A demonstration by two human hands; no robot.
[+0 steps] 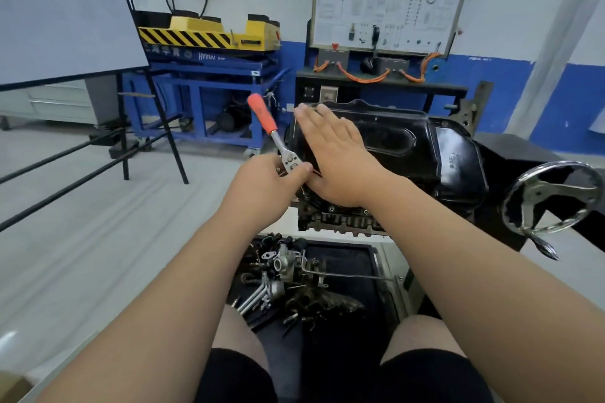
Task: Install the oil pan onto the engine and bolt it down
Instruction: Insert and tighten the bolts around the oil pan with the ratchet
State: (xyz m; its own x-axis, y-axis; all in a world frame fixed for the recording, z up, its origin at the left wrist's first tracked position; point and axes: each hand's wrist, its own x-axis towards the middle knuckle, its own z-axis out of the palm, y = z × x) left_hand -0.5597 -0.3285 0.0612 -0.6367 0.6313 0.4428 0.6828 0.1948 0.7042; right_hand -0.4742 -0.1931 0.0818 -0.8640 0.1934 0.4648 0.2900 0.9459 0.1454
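The near-left corner of the oil pan (409,141) is hidden under both hands, so the seating of its flange there cannot be made out. Whatever socket or bolt sits below the ratchet (265,119) head is also covered. Only a strip of the engine (343,222) shows beneath the pan's near edge; the rest is out of sight behind the pan and the right forearm.

The pan lies on top of the engine with its closed underside facing up and its long axis running left to right. The ratchet's handle slants up and away to the far left from its head, which is at the pan's near-left corner.

The left hand (265,183) is curled around the ratchet head, thumb over the top. The right hand (337,157) lies flat on the pan, fingers straight and together, pointing far-left.

The pan is glossy black pressed metal with rounded shoulders and a recessed panel. The ratchet has a bright steel shank and an orange grip. A chromed handwheel (553,196) stands to the right. Below the engine, a dark tray (347,271) holds grimy loose parts (284,268).
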